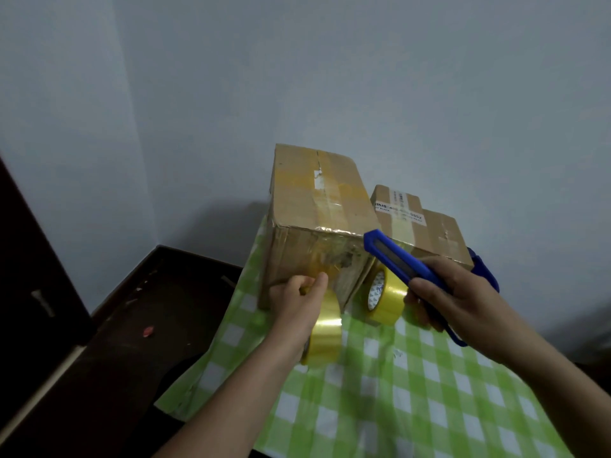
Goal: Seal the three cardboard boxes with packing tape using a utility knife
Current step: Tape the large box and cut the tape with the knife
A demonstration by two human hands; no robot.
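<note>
**Holding tape to the big box, knife ready**

From the head view: my left hand is curled tight, pinching the tape strip against the near face of the large box. Just below that grip the yellow tape roll hangs off the same strip, uncut. My right hand is wrapped around the blue utility knife, its tip pointing up and away from my fist, at the box's near corner. I can't tell whether the blade is out.

Progress, as I judge it: the big box is shiny with tape along the top and over the front edge, so this one is close, with the cut to make. Beyond my knife hand sit the middle box and the far box, each with a strip down its top. I can't say whether that tape is fresh or old.

Writing: a white label on the middle box carries dark print, too blurred to read. A second roll, right beside my knife fingers, shows blue print on its core, also unreadable.
</note>
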